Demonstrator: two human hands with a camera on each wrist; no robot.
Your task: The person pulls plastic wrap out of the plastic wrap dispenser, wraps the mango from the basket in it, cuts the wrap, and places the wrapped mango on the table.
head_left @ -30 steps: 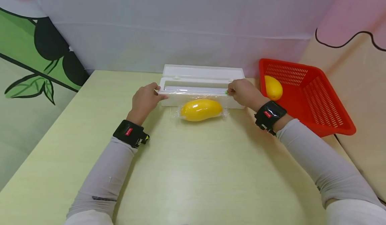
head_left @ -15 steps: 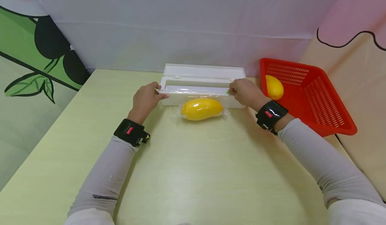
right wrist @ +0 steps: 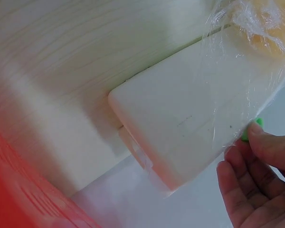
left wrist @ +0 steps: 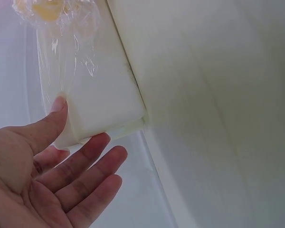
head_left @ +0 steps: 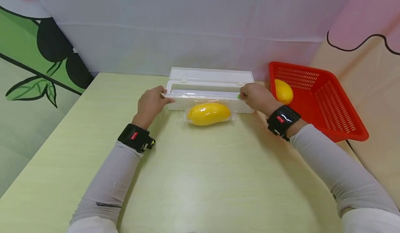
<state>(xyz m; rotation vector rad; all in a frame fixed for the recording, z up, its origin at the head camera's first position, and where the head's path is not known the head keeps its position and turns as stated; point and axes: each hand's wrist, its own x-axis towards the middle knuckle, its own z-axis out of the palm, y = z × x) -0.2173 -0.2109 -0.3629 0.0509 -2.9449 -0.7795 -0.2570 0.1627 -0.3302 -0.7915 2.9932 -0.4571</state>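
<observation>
From where I stand, the right hand (head_left: pixel 257 96) pinches a small green tab (right wrist: pixel 260 122) between thumb and forefinger, on the near top edge of a white box (head_left: pixel 184 103); its other fingers are folded behind. The left hand (head_left: pixel 150 104) grips the opposite end of that box, thumb pressed on the front, forefinger round behind the corner, the remaining fingers loosely apart.

Between the two hands, clear film (left wrist: pixel 83 61) lies over the box's front and runs down to a yellow fruit (head_left: pixel 208 114), which sits just nearer the person than either hand, low against the box. The fruit looks wrapped, with film bunched at both ends, so I'd call the covering largely done. The film seems joined to the box along the edge where the green tab sits; I take the tab for a cutter, so the parting looks to be the step in hand, though I can't tell how much is cut. Closing the box appears left too: beyond both hands its lid (head_left: pixel 212 75) is tipped back.

Farther out, just beyond the right wrist on its outer side, a red basket (head_left: pixel 312 111) holds a second yellow fruit (head_left: pixel 283 91), with no wrapping that I can make out.
</observation>
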